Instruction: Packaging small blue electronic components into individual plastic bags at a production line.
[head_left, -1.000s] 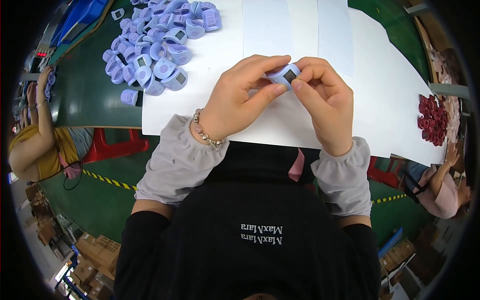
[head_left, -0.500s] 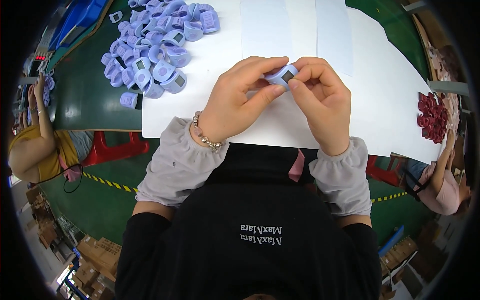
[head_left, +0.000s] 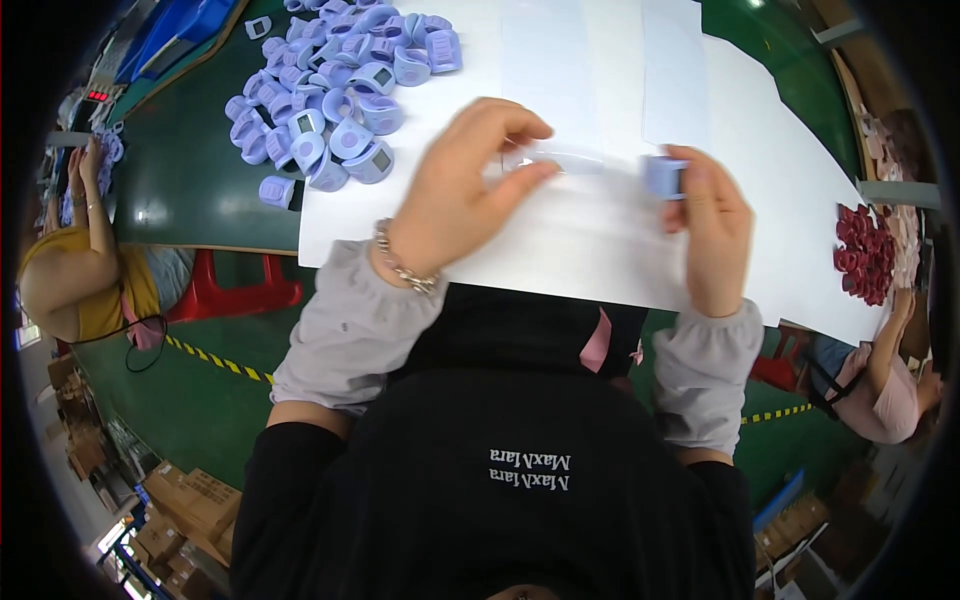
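Observation:
A small light-blue curved device (head_left: 658,178), like a watch body with a dark window, is pinched in the fingertips of my right hand (head_left: 718,225). Motion blurs both, and the device's far face is hidden. My left hand (head_left: 455,195), wearing a beaded bracelet (head_left: 400,265), is over the white sheet (head_left: 560,245) with thumb and fingers curled round a clear, shiny piece of plastic (head_left: 578,158). That plastic is hard to make out against the white. To the left lies a heap of similar light-blue devices (head_left: 345,135), some showing small grey screens.
A green tabletop (head_left: 190,190) lies under the heap. Dark red pieces (head_left: 865,255) are piled at the far right, close to a person in pink (head_left: 885,400). Another person in a yellow top (head_left: 65,285) works at the left. Blue trays (head_left: 190,40) are at the upper left.
My hands have separated. The right one has carried the light-blue device to the right, out of my left fingers. The clear plastic now shows at my left hand.

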